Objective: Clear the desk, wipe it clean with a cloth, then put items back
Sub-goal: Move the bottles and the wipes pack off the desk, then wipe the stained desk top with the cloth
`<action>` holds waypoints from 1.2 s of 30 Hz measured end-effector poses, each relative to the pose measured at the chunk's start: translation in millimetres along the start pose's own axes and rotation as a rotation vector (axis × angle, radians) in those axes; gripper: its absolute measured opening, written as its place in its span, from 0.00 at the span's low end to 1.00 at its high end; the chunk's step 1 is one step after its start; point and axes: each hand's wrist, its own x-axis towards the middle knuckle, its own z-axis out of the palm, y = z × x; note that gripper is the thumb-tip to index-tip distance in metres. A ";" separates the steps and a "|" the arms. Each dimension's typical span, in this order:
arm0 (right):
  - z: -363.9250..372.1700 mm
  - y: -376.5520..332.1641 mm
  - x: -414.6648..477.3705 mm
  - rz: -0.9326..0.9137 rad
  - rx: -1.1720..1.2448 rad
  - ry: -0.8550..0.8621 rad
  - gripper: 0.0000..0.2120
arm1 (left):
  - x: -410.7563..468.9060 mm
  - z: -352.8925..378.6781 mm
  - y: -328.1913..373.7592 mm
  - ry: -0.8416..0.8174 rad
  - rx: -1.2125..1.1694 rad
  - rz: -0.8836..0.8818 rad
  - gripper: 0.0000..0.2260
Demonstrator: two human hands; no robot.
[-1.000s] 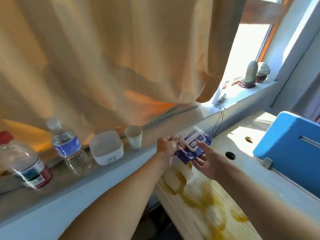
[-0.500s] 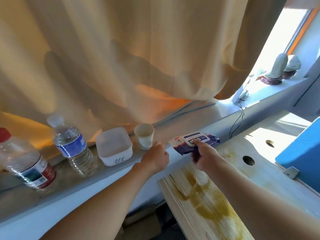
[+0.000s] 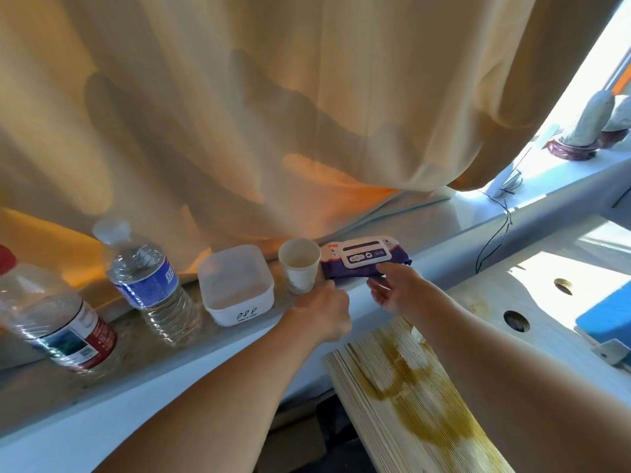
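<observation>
Wipes pack (image 3: 366, 260) — glossy, purple — pinched by right hand (image 3: 392, 291); left hand (image 3: 324, 313) loosely curled, empty.

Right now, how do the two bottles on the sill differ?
The red-cap bottle has a red-and-white label; the blue-label bottle has a pale cap. The red-cap bottle looks wider than the blue-label bottle. Both are clear plastic and capped.
</observation>
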 end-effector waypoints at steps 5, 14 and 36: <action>17.1 -1.1 17.0 -0.045 -0.043 0.075 0.11 | 3.4 -1.5 -1.4 -0.046 0.055 0.002 0.03; 20.7 2.1 14.5 -0.095 0.016 0.029 0.09 | 3.6 5.4 -1.4 -0.056 0.091 0.015 0.01; -360.0 172.5 -148.0 -0.085 0.275 0.500 0.08 | -65.7 163.2 323.8 -0.124 0.078 0.678 0.13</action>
